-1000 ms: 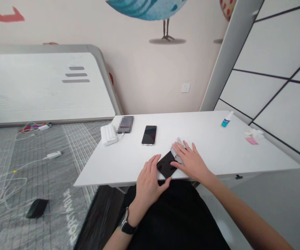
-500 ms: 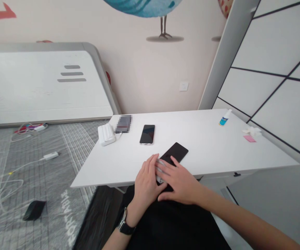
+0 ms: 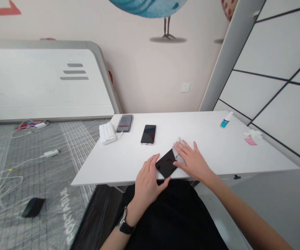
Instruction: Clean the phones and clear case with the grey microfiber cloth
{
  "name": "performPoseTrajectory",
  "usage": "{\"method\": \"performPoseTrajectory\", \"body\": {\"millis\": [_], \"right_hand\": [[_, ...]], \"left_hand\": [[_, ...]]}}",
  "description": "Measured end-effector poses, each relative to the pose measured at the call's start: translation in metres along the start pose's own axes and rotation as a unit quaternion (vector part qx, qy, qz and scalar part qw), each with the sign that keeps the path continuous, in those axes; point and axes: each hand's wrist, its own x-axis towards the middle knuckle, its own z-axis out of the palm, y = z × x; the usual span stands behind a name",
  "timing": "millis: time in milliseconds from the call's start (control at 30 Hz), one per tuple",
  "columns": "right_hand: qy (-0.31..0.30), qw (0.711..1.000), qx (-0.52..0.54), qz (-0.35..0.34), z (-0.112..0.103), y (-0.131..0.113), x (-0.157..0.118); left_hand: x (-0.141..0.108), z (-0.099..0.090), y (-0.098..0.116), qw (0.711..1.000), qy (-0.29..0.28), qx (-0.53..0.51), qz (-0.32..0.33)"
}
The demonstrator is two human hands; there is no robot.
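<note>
A dark tablet-like device (image 3: 166,164) lies slanted at the front edge of the white table (image 3: 191,125). My left hand (image 3: 146,180) grips its lower left end between thumb and fingers. On its upper right end, my right hand (image 3: 193,161) presses a light grey cloth (image 3: 178,158) under its fingers. Farther back lies a phone (image 3: 148,134) with a dark screen, touched by neither hand.
At the table's left stand a white block-shaped item (image 3: 107,133) and a blurred dark item (image 3: 125,123). To the right are a small blue-and-white bottle (image 3: 226,120), a pink slip (image 3: 250,141) and crumpled white material (image 3: 253,134).
My right hand has slid with the cloth up and right, away from my left hand, to the device's far end. More of the dark surface shows between the hands.
</note>
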Motion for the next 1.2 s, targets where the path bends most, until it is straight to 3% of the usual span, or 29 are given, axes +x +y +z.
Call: {"method": "performPoseTrajectory", "body": {"millis": [133, 200, 300, 333, 533, 600, 733, 933, 1000, 1133, 1200], "right_hand": [[-0.029, 0.985, 0.042, -0.167, 0.006, -0.013, -0.013], [-0.018, 0.991, 0.021, -0.134, 0.007, -0.006, -0.017], [0.022, 0.999, -0.034, 0.006, 0.008, 0.011, -0.018], [0.031, 0.998, -0.041, 0.022, 0.009, 0.012, -0.020], [0.019, 0.992, 0.000, -0.124, 0.018, -0.023, -0.042], [0.033, 0.994, -0.008, -0.105, 0.018, -0.017, -0.043], [0.084, 0.996, -0.036, 0.002, 0.017, 0.002, -0.036], [0.097, 0.989, 0.009, -0.110, 0.024, -0.034, -0.040], [0.100, 0.987, 0.003, -0.127, 0.022, -0.032, -0.034], [0.147, 0.989, -0.026, -0.004, 0.014, -0.014, -0.014], [0.154, 0.988, -0.025, 0.000, 0.013, -0.017, -0.011]], "left_hand": [[0.000, -0.001, 0.000, 1.000, -0.011, -0.003, -0.004], [0.001, -0.003, 0.001, 1.000, -0.008, -0.003, -0.008], [0.003, -0.004, 0.001, 1.000, -0.021, 0.006, 0.006], [0.003, -0.005, 0.001, 0.999, -0.031, 0.010, 0.017], [-0.003, 0.000, -0.008, 0.993, -0.055, 0.062, 0.082], [-0.005, 0.001, -0.010, 0.992, -0.051, 0.066, 0.099], [-0.007, 0.003, -0.011, 0.991, -0.031, 0.066, 0.111], [-0.006, 0.003, -0.010, 0.997, 0.016, 0.014, 0.074], [-0.006, 0.004, -0.010, 0.997, 0.035, -0.001, 0.069], [-0.004, 0.008, -0.010, 0.997, 0.059, -0.014, 0.051], [-0.003, 0.010, -0.011, 0.996, 0.073, -0.013, 0.043]]}}
